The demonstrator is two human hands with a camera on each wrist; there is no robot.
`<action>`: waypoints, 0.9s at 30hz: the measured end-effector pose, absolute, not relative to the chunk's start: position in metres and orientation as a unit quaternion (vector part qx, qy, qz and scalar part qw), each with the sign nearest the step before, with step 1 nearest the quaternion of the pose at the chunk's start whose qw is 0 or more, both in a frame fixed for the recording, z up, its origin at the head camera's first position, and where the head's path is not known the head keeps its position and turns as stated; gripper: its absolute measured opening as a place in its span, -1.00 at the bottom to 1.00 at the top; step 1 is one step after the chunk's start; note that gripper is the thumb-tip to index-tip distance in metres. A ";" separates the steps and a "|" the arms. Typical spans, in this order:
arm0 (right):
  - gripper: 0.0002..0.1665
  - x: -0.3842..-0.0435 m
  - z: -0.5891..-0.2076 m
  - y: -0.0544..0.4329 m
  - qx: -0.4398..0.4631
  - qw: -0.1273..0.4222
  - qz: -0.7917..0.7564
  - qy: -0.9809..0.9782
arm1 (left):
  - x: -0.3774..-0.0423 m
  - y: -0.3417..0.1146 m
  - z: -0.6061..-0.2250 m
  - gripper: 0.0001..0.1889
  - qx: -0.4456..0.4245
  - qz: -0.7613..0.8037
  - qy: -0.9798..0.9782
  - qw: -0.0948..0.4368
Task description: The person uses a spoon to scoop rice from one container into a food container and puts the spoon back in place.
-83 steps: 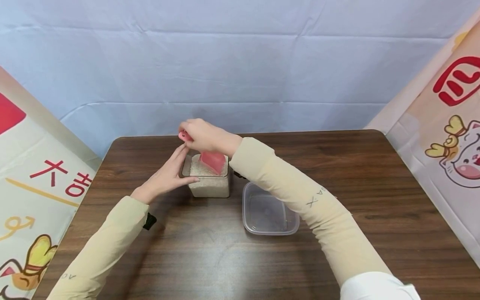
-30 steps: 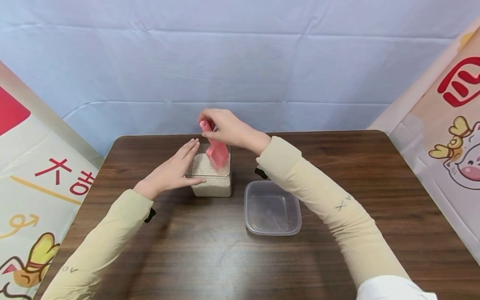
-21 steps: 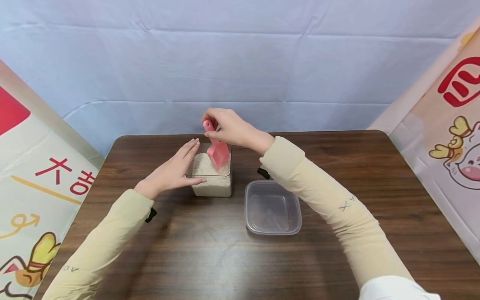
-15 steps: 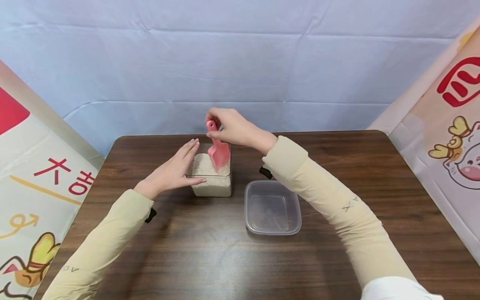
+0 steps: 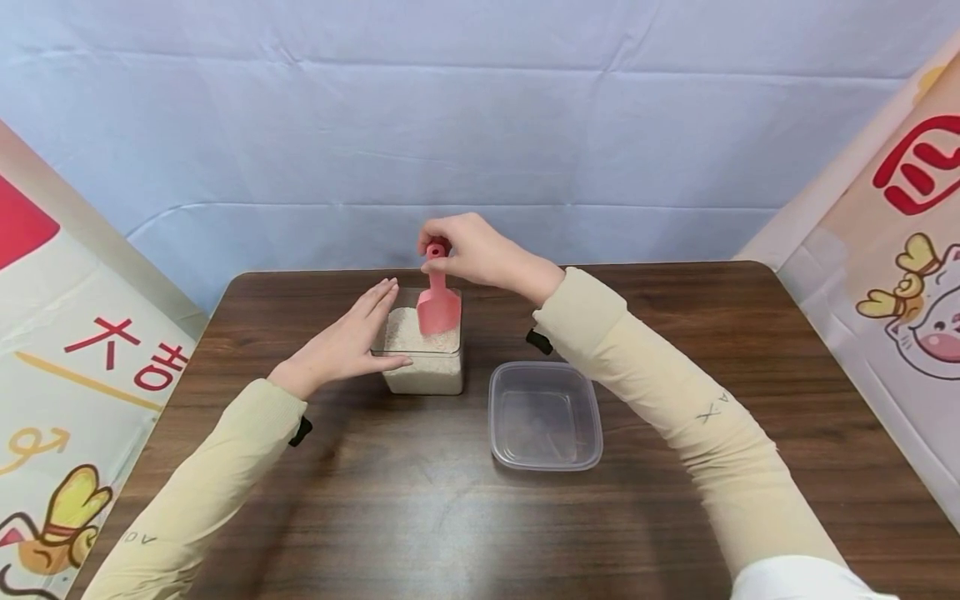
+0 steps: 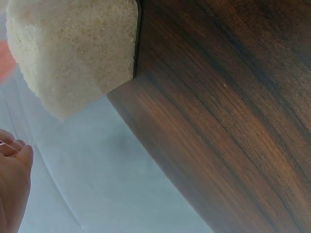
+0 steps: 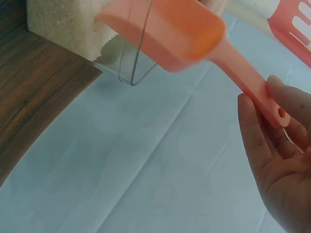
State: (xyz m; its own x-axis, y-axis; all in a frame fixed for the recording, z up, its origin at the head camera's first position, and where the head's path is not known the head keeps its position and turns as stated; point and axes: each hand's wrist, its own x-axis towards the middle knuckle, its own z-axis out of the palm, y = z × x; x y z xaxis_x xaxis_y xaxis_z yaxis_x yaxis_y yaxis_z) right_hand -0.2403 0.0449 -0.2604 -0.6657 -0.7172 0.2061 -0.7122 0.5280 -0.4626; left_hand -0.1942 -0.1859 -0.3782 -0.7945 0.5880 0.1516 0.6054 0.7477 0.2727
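Observation:
A clear square container (image 5: 423,375) filled with rice (image 5: 405,332) stands toward the back of the table, left of centre. My right hand (image 5: 476,254) pinches the handle end of a pink scoop (image 5: 438,310). In the right wrist view the blade of the scoop (image 7: 165,34) slants down past the rim, its tip against the rice. My left hand (image 5: 345,342) rests against the left side of the container, fingers straight and thumb along the front. In the left wrist view the rice (image 6: 77,48) shows through the container wall.
A clear plastic tub (image 5: 545,417) without a lid sits to the right and nearer than the rice container. Both stand on a dark wooden table (image 5: 420,517). A pale cloth backdrop (image 5: 480,133) hangs behind, with printed panels at both sides.
The right hand has moved right, and the pink scoop has swung from leaning left to nearly upright over the right part of the rice. The left hand has barely shifted.

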 end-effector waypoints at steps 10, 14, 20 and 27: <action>-0.96 -0.239 -0.251 0.052 -0.404 0.018 -0.252 0.879 | -0.195 -0.186 -0.378 0.09 -0.324 -0.153 -0.933 0.031; -0.95 -0.239 -0.248 0.056 -0.401 0.015 -0.236 0.885 | -0.195 -0.187 -0.378 0.09 -0.325 -0.155 -0.932 0.031; -0.88 -0.241 -0.245 0.061 -0.394 0.016 -0.212 0.894 | -0.195 -0.187 -0.378 0.09 -0.324 -0.151 -0.933 0.030; -0.82 -0.238 -0.240 0.066 -0.394 0.027 -0.179 0.901 | -0.195 -0.188 -0.378 0.09 -0.327 -0.150 -0.932 0.034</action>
State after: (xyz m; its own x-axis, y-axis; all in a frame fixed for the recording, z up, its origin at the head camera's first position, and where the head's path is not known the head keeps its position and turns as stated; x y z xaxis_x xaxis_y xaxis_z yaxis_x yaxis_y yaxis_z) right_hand -0.2377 0.0655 -0.2405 -0.6886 -0.7193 0.0920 -0.6999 0.6262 -0.3435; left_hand -0.1953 -0.1877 -0.3783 -0.7840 0.5994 0.1615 0.6198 0.7410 0.2583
